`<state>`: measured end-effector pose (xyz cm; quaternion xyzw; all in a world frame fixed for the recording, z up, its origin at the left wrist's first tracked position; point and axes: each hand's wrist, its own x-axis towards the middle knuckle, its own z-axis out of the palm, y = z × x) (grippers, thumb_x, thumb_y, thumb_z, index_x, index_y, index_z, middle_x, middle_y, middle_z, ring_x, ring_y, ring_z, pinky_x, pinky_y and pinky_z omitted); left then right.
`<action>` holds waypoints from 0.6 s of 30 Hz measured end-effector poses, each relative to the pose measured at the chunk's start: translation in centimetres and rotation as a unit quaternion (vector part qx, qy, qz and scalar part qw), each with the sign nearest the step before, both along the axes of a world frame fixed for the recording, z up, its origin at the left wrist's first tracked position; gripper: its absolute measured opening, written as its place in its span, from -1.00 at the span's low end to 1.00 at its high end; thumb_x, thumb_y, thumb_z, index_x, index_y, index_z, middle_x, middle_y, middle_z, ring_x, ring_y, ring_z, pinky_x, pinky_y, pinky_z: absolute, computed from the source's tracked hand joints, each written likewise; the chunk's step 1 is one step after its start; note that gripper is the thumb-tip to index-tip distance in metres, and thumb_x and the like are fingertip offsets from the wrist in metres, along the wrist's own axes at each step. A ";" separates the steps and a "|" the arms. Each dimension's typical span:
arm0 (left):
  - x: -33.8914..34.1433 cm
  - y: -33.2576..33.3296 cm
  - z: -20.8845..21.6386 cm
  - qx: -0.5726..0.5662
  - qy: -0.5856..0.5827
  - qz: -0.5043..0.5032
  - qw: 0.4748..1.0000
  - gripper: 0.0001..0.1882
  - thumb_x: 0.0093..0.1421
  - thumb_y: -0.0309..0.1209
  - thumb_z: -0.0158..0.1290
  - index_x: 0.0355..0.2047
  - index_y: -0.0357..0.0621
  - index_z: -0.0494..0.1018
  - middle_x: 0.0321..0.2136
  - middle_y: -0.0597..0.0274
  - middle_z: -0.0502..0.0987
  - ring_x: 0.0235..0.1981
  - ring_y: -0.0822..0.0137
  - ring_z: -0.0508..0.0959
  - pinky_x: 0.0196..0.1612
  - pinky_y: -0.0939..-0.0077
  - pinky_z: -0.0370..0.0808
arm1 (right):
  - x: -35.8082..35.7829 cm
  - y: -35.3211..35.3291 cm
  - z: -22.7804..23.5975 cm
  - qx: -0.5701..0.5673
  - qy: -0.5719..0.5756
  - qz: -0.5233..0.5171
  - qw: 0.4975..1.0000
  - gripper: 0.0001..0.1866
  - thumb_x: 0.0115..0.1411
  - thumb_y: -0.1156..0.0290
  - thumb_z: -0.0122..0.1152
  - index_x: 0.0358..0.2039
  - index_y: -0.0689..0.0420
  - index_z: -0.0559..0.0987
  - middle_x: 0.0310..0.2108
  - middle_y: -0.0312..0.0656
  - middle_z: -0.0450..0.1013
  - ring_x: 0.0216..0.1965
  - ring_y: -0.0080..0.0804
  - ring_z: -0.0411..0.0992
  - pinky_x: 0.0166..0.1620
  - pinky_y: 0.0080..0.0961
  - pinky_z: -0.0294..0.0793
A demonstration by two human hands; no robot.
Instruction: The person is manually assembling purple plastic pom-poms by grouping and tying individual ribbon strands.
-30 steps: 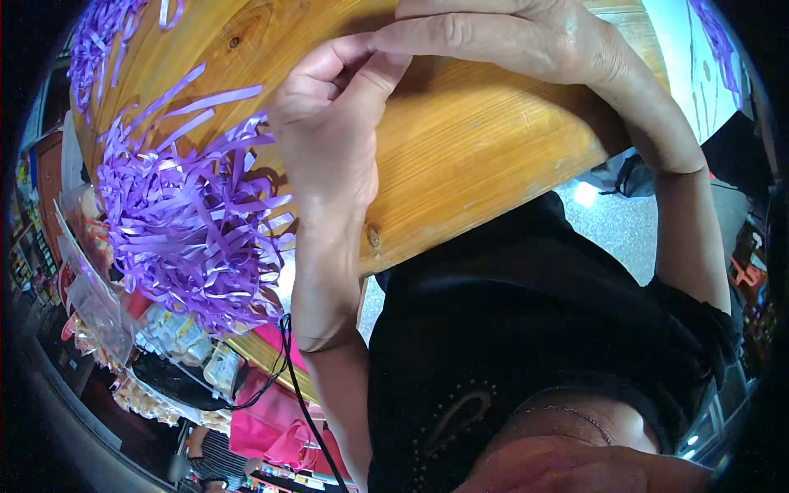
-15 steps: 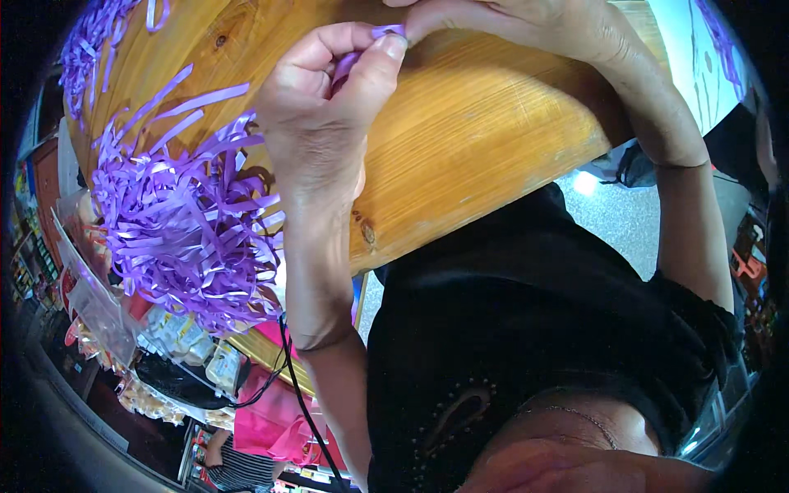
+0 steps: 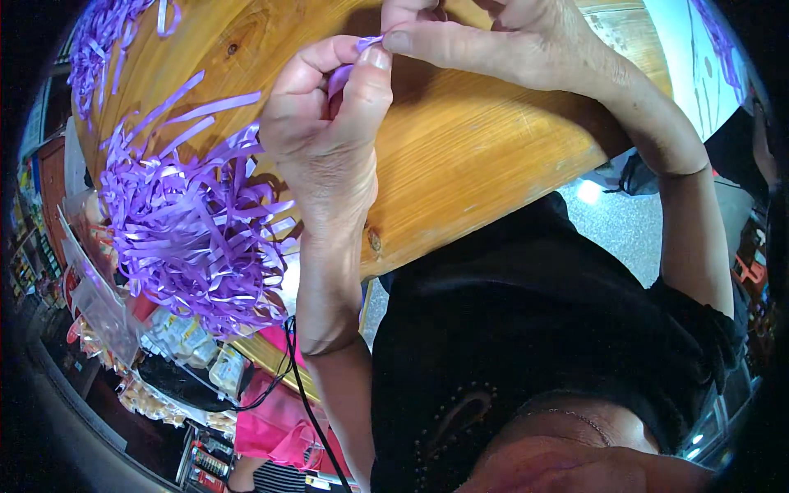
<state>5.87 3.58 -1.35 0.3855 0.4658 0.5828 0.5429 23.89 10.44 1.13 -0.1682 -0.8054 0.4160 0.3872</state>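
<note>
Near the top of the head view, my left hand (image 3: 333, 107) pinches a narrow purple ribbon (image 3: 339, 80) between thumb and bent forefinger. Part of the ribbon curls inside that hand. My right hand (image 3: 514, 49) comes in from the right, its thumb tip meeting the left fingertips at the ribbon's upper end, its fingers curled and partly cut off by the top edge. A large tangled heap of shiny purple ribbon strips (image 3: 189, 234) lies just left of my left wrist, several loose ends spreading across the wooden table (image 3: 485, 140).
More purple strips (image 3: 99, 57) lie at the table's far left. A white sheet (image 3: 686, 57) covers the right side, with purple ribbon (image 3: 717, 41) on it. Black cables (image 3: 300, 386), a pink bag (image 3: 267, 427) and plastic packages (image 3: 177, 337) sit below left. Another person's striped clothing (image 3: 279, 476) shows at the bottom.
Both hands have shifted slightly, my right hand coming lower and further into view. Its thumb now shows against the ribbon at my left fingertips. The whole view has tilted slightly.
</note>
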 end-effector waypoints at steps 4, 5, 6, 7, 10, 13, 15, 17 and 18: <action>0.2 -0.1 -0.4 0.002 -0.014 0.005 1.000 -0.89 0.09 -0.61 0.14 -0.34 -0.31 0.49 -0.50 0.42 0.47 -0.55 0.69 0.34 -0.49 0.86 0.26 | 0.0 -0.2 -0.1 -0.360 0.013 0.028 0.932 -0.90 0.17 0.42 0.20 -0.38 0.17 0.57 -0.49 -0.39 0.49 -0.46 -0.69 0.38 -0.35 -0.69 0.39; 0.3 -0.1 -0.1 0.003 -0.013 0.006 1.000 -0.89 0.09 -0.61 0.14 -0.34 -0.31 0.49 -0.50 0.42 0.47 -0.55 0.69 0.34 -0.49 0.86 0.26 | -0.1 -0.1 0.2 -0.359 0.014 0.029 0.933 -0.90 0.17 0.42 0.20 -0.38 0.17 0.57 -0.49 -0.39 0.49 -0.46 -0.69 0.38 -0.35 -0.69 0.39; 0.6 -0.2 0.2 0.000 -0.037 0.008 0.999 -0.89 0.10 -0.62 0.14 -0.33 -0.30 0.49 -0.50 0.42 0.47 -0.56 0.69 0.33 -0.50 0.84 0.25 | -0.1 0.2 0.6 -0.393 -0.016 0.024 0.919 -0.90 0.18 0.41 0.19 -0.38 0.17 0.57 -0.49 -0.39 0.49 -0.45 -0.69 0.38 -0.32 -0.70 0.38; 0.7 -0.1 0.2 -0.003 -0.062 0.009 0.998 -0.89 0.10 -0.62 0.13 -0.33 -0.29 0.49 -0.51 0.42 0.47 -0.57 0.68 0.31 -0.50 0.82 0.23 | -0.1 0.4 0.7 -0.426 -0.047 0.018 0.903 -0.90 0.19 0.41 0.18 -0.38 0.17 0.57 -0.48 -0.40 0.49 -0.43 -0.70 0.38 -0.29 -0.72 0.37; 0.3 -0.2 -0.4 -0.003 -0.148 -0.039 0.988 -0.88 0.12 -0.59 0.13 -0.31 -0.27 0.49 -0.51 0.40 0.47 -0.58 0.66 0.29 -0.54 0.76 0.19 | 0.0 0.3 0.1 -0.474 -0.007 0.045 0.879 -0.88 0.20 0.41 0.17 -0.37 0.18 0.57 -0.49 -0.39 0.49 -0.42 -0.70 0.38 -0.27 -0.74 0.35; -0.2 0.0 -0.7 0.009 -0.202 -0.076 0.976 -0.87 0.13 -0.55 0.15 -0.29 -0.27 0.49 -0.51 0.37 0.48 -0.60 0.63 0.28 -0.56 0.74 0.17 | -0.1 0.4 0.2 -0.481 -0.003 0.062 0.875 -0.89 0.20 0.41 0.18 -0.35 0.18 0.57 -0.47 -0.39 0.49 -0.42 -0.70 0.38 -0.27 -0.73 0.36; -0.3 0.1 -0.8 0.002 -0.202 -0.066 0.977 -0.87 0.13 -0.54 0.15 -0.29 -0.26 0.49 -0.50 0.38 0.48 -0.60 0.63 0.28 -0.56 0.73 0.17 | -0.3 0.1 0.0 -0.441 0.009 0.054 0.896 -0.90 0.20 0.42 0.18 -0.33 0.18 0.57 -0.44 -0.39 0.49 -0.42 -0.70 0.38 -0.27 -0.72 0.37; -0.4 0.2 -0.8 -0.004 -0.202 -0.056 0.978 -0.87 0.13 -0.52 0.15 -0.29 -0.25 0.50 -0.50 0.38 0.48 -0.60 0.62 0.28 -0.56 0.72 0.17 | -0.5 -0.4 -0.2 -0.398 0.021 0.045 0.916 -0.90 0.19 0.42 0.19 -0.32 0.17 0.57 -0.42 -0.39 0.50 -0.41 -0.70 0.39 -0.27 -0.71 0.38; -0.5 0.2 -0.8 -0.009 -0.206 -0.054 0.977 -0.87 0.13 -0.53 0.15 -0.29 -0.25 0.50 -0.49 0.38 0.48 -0.60 0.63 0.28 -0.56 0.72 0.17 | -0.6 -0.6 -0.3 -0.347 0.044 0.025 0.937 -0.90 0.18 0.44 0.21 -0.31 0.18 0.56 -0.41 -0.36 0.50 -0.41 -0.67 0.40 -0.28 -0.70 0.39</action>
